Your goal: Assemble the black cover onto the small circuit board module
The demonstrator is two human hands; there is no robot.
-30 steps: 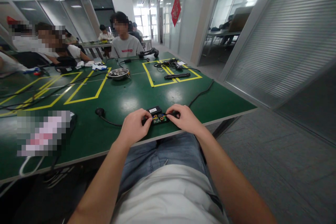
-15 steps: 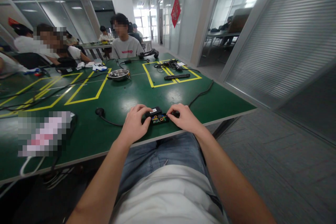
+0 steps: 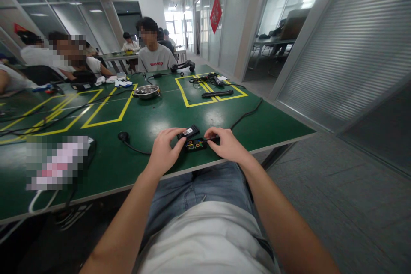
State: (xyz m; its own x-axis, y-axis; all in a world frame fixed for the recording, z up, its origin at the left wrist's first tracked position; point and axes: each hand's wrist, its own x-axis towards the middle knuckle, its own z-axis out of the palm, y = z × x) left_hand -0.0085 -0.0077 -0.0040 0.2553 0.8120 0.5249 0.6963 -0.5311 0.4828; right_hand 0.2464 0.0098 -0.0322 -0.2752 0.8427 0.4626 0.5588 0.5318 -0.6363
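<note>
On the green table (image 3: 276,126), near its front edge, lies an opened black power adapter (image 3: 196,144), its circuit board and coils exposed. My left hand (image 3: 167,147) pinches the adapter's black cover (image 3: 190,131), which bears a white label and is tilted above the far side of the case. At the case's right end, my right hand (image 3: 224,142) has its thumb and fingers closed on the black cable (image 3: 214,139). Another cable runs left from under my left hand to a black plug (image 3: 123,136).
A steel bowl (image 3: 147,91) stands further back. A black bar (image 3: 217,93) and a tangle of cables (image 3: 205,78) lie within yellow tape at the back right. A blurred pink-white object (image 3: 62,160) is at left. One person (image 3: 156,58) sits across the table.
My left hand has lifted and turned the cover slightly away from the case, so more of the circuit board's left side shows. The right hand stays at the cable end.
</note>
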